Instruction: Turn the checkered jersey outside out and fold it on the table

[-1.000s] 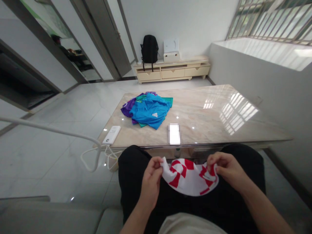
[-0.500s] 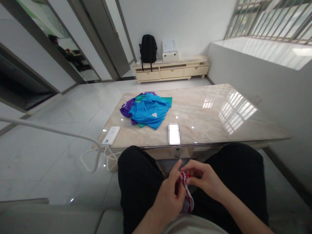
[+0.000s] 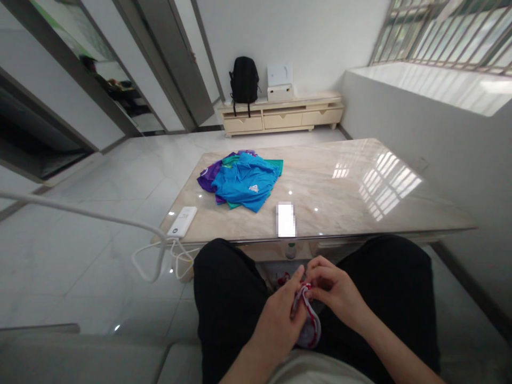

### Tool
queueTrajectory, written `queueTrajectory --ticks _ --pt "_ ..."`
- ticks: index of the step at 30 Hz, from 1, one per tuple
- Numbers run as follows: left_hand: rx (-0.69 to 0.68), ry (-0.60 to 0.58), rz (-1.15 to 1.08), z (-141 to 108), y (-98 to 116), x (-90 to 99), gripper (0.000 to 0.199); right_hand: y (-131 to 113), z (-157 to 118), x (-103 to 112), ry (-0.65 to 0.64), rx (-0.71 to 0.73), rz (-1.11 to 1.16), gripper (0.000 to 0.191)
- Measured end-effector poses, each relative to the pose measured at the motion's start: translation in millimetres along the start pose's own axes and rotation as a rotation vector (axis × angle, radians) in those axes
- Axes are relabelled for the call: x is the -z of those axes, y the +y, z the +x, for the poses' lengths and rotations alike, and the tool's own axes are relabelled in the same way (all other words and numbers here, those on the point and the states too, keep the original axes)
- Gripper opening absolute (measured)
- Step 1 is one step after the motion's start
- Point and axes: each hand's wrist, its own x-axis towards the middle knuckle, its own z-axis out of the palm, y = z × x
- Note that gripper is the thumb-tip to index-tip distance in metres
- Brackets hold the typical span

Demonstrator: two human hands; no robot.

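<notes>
Between my knees, my left hand is closed on a white and red cloth, which hangs below the fingers. My right hand pinches the red-edged top of the same cloth, close beside the left fingertips. Part of the cloth is hidden behind my left hand. On the table beyond my knees lies a loose pile of clothes, with a blue shirt on top and a purple garment and green ones showing from under it.
A marble-topped table stands in front of my knees. It bears a blurred white rectangle and a white power bank with cables. Farther back, a black backpack and boxes stand on a low cabinet.
Both hands have shifted slightly at the cloth, and more of its white part shows below the fingers. A red and white patch now shows beyond my left hand. The clothes pile has not moved.
</notes>
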Motion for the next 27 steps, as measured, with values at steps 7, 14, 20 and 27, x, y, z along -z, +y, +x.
queueTrajectory --ticks 7,14,20,27 --pt "0.209 0.031 -0.094 -6.0 -14.2 -6.5 0.071 0.7 1.8 6.9 0.039 -0.017 -0.021 0.011" --pt "0.234 0.076 -0.002 -3.4 -33.9 12.6 0.046 -14.5 3.6 17.5 0.141 -0.014 0.037 0.018" --pt "0.352 -0.019 -0.012 -3.2 -31.0 31.7 0.014 -31.9 3.2 55.3 0.277 0.070 -0.081 0.023" --pt "0.545 -0.070 -0.604 8.5 16.1 77.4 0.019 -53.4 -17.9 94.7 0.104 -0.027 -0.214 0.025"
